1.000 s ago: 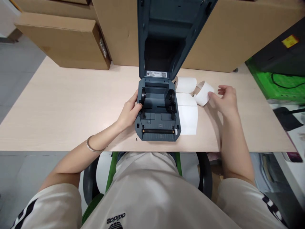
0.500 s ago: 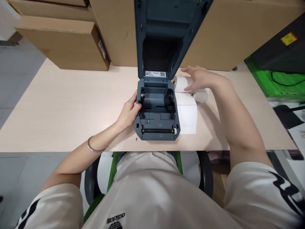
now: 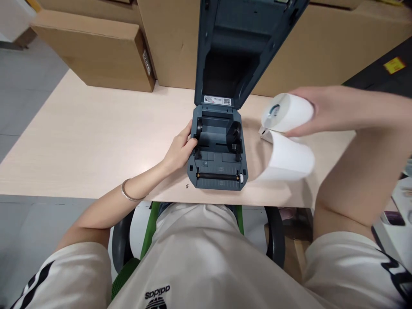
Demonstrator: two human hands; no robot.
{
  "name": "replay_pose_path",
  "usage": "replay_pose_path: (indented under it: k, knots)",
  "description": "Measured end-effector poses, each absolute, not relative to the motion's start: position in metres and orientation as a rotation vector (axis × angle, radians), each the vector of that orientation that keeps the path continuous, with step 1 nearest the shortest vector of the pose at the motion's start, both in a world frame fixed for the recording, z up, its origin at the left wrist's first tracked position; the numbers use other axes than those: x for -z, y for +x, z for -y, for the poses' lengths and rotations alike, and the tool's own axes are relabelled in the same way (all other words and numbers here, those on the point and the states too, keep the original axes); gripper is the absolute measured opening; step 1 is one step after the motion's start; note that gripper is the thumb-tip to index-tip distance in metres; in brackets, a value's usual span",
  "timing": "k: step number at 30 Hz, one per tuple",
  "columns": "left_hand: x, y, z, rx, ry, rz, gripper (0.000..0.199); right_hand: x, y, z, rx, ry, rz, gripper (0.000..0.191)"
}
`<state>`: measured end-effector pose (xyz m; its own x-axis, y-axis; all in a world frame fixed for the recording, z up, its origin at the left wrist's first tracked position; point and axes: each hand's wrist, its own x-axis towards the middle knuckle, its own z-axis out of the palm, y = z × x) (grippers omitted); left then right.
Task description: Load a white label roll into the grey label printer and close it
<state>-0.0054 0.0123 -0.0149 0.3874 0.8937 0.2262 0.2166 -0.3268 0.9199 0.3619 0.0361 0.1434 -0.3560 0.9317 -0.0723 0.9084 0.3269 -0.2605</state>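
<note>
A dark blue-grey label printer stands on the table with its lid raised. Its roll bay, with black holders at both sides, has no roll in it. My left hand grips the printer's left side, thumb over the rim. To the right of the printer, my right hand is closed on a white label roll, held up off the table. A loose strip of the roll's paper curls down below it toward the tabletop. Behind the strip, another small white roll is partly hidden.
A flat cardboard box stands at the back left of the table. Large cardboard boxes line the back edge. A dark box with a yellow label is at the far right. A chair armrest sits below the table edge.
My right hand has taken hold of the label roll and lifted it to the right, its paper strip trailing. My left hand stays on the printer. The view has shifted slightly.
</note>
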Motion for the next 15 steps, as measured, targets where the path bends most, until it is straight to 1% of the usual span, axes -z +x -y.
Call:
replay_pose_path:
  k: [4, 9, 15]
  knots:
    - [0.019, -0.005, -0.015, -1.0, 1.77, -0.956, 0.079, -0.156, 0.311, -0.016, -0.399, -1.648, 2.536, 0.072]
    - [0.022, -0.006, -0.016, -1.011, 1.755, -0.964, 0.078, -0.163, 0.262, -0.011, -0.553, -1.478, 2.718, 0.068]
    - [0.015, -0.004, -0.012, -0.986, 1.751, -0.99, 0.077, -0.149, 0.228, -0.032, -0.536, -1.62, 2.766, 0.052]
